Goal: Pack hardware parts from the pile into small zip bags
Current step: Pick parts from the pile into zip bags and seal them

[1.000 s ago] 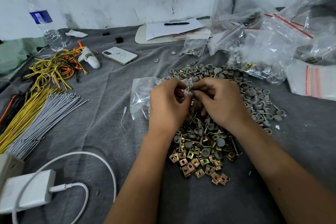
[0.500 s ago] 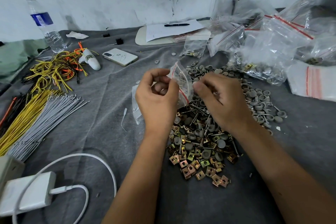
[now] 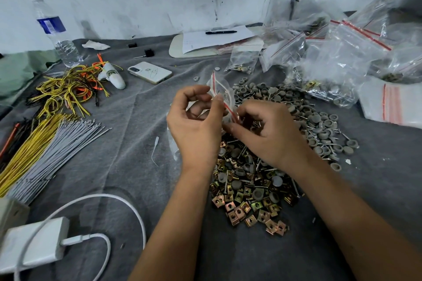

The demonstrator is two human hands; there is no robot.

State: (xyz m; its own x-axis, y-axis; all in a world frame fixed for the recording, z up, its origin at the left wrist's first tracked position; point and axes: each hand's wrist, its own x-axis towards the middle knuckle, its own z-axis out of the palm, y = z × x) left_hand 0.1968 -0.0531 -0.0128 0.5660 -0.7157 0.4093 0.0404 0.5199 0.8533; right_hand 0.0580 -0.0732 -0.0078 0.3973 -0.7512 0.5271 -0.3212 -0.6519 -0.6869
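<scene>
Both hands up over the near-left edge of the pile [image 3: 262,180], working one small zip bag [image 3: 222,96]. Left hand [image 3: 196,128]: fingers curled, thumb and fingertips pinching the bag's left side near the red zip strip. Right hand [image 3: 267,130]: fingers curled in, pinching the bag's lower right edge; can't tell if it also has a part in it. Bag is clear, tilted, mouth end up and away from the person, held off the desk [image 3: 127,143].

Pile sits on the grey cloth-covered desk right under and beyond the hands: brass-coloured square clips [image 3: 249,210] at the near end, grey round caps [image 3: 319,125] with screws spreading to the far right. More flat clear bags [image 3: 172,143] lie under the left wrist, mostly hidden.

Far right: heap of filled and empty zip bags [image 3: 342,57] with red strips, a stack of unused ones [image 3: 392,102] beside it. Back centre: paper on a board with a black pen [image 3: 220,32].

Left side: bundles of yellow and grey wires [image 3: 45,143], tangled yellow/orange leads [image 3: 68,89], a phone [image 3: 149,72], a water bottle [image 3: 57,34]. Near left corner: white charger [image 3: 34,244] with cable looping across the cloth.
</scene>
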